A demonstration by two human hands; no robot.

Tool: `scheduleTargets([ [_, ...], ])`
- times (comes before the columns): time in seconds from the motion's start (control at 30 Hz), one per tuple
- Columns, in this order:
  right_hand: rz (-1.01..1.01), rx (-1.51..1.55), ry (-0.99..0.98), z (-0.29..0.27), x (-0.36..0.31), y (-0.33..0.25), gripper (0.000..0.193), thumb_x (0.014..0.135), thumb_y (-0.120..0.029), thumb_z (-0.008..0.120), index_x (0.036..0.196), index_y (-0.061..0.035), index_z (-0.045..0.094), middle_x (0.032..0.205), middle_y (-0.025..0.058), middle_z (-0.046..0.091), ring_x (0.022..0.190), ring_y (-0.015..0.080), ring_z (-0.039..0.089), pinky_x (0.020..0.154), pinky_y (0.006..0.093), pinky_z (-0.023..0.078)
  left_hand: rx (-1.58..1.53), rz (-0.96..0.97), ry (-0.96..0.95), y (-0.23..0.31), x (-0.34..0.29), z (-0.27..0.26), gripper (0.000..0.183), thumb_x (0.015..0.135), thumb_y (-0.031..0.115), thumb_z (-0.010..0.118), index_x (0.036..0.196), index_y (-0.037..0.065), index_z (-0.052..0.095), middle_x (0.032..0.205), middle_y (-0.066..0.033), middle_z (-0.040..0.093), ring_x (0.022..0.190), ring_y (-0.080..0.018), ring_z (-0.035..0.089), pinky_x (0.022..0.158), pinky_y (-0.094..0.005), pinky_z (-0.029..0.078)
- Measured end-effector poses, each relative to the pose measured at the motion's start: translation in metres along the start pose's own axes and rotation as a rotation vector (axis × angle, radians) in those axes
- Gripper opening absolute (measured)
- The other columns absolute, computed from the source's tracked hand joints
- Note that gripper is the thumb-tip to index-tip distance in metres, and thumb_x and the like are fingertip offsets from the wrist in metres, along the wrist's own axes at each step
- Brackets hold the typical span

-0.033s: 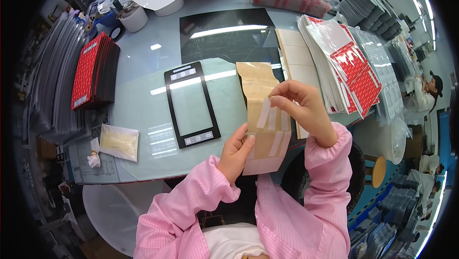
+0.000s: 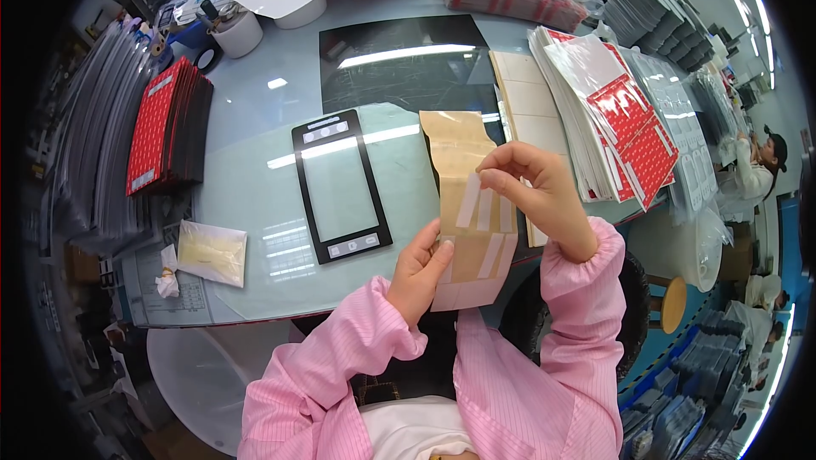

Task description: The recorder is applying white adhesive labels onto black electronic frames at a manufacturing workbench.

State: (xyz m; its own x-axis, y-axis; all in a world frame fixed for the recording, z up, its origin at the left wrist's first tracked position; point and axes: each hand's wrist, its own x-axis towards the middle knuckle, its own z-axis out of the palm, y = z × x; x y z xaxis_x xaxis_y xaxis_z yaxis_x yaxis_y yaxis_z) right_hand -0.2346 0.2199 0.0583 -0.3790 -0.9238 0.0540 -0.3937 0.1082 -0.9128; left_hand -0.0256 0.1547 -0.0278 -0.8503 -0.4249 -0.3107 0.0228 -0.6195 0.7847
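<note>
My left hand [image 2: 416, 277] grips the left edge of a tan, glossy backing sheet [image 2: 459, 146] between thumb and fingers. Several narrow white adhesive strips [image 2: 491, 252] lie in rows on it, and its lower end hangs past the table's front edge. Thumb and forefinger of my right hand [image 2: 544, 192] are pinched together at the upper end of a white strip [image 2: 468, 202]. Whether that strip is lifted from the sheet I cannot tell. To the left, a clear panel with a black border [image 2: 371, 188] lies flat on the table, apart from both hands.
A dark glossy sheet [image 2: 399, 78] lies beyond the panel. Red-and-white sheets [image 2: 595, 95] are piled at right, and red-faced panels [image 2: 157, 124] stand at left. A small pale packet [image 2: 212, 253] rests near the front left edge. A white cup [image 2: 238, 35] holds tools.
</note>
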Motion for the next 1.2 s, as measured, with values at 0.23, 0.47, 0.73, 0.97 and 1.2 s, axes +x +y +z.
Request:
scheduleTargets([
  [0.23, -0.277, -0.473, 0.133, 0.014, 0.000, 0.006, 0.032, 0.079, -0.010, 0.082, 0.109, -0.0018, 0.071, 0.099, 0.0094, 0.070, 0.094, 0.0269, 0.064, 0.082, 0.0366, 0.051, -0.043, 0.008, 0.014, -0.007, 0.001, -0.001, 0.048, 0.110, 0.015, 0.052, 0.154, -0.002, 0.042, 0.126, -0.0069, 0.066, 0.114, -0.0096, 0.061, 0.100, -0.0259, 0.047],
  [0.47, -0.320, -0.707, 0.322, 0.031, -0.006, -0.006, 0.039, 0.075, -0.009, 0.084, 0.112, -0.0052, 0.072, 0.107, 0.0125, 0.065, 0.099, 0.0325, 0.061, 0.087, 0.0403, 0.050, -0.070, 0.034, 0.043, -0.009, 0.003, 0.002, 0.048, 0.110, 0.017, 0.051, 0.154, 0.000, 0.042, 0.127, -0.0067, 0.066, 0.115, -0.0100, 0.061, 0.099, -0.0264, 0.048],
  [0.73, -0.401, -0.603, 0.231, 0.049, -0.044, -0.012, 0.032, 0.073, -0.006, 0.083, 0.103, -0.0049, 0.073, 0.095, 0.0104, 0.064, 0.089, 0.0309, 0.060, 0.076, 0.0411, 0.050, -0.129, 0.050, 0.063, 0.006, 0.009, 0.007, 0.037, 0.111, 0.024, 0.052, 0.139, 0.001, 0.057, 0.119, -0.0038, 0.070, 0.107, -0.0086, 0.064, 0.093, -0.0249, 0.051],
  [0.97, -0.382, -0.624, 0.368, 0.065, -0.053, -0.002, 0.024, 0.077, -0.010, 0.081, 0.099, -0.0083, 0.072, 0.093, 0.0028, 0.062, 0.086, 0.0246, 0.058, 0.075, 0.0373, 0.043, -0.089, 0.000, 0.019, 0.009, 0.003, 0.005, 0.046, 0.112, 0.039, 0.045, 0.127, 0.000, 0.064, 0.114, -0.0081, 0.071, 0.104, -0.0133, 0.069, 0.090, -0.0293, 0.055],
  [1.2, -0.434, -0.647, 0.370, 0.067, -0.060, -0.003, 0.027, 0.073, -0.002, 0.083, 0.097, -0.0086, 0.073, 0.092, 0.0055, 0.062, 0.084, 0.0270, 0.058, 0.073, 0.0377, 0.046, -0.015, -0.059, 0.108, 0.004, 0.009, -0.007, 0.046, 0.109, 0.039, 0.050, 0.116, -0.002, 0.069, 0.110, -0.0096, 0.073, 0.097, -0.0159, 0.071, 0.089, -0.0328, 0.056],
])
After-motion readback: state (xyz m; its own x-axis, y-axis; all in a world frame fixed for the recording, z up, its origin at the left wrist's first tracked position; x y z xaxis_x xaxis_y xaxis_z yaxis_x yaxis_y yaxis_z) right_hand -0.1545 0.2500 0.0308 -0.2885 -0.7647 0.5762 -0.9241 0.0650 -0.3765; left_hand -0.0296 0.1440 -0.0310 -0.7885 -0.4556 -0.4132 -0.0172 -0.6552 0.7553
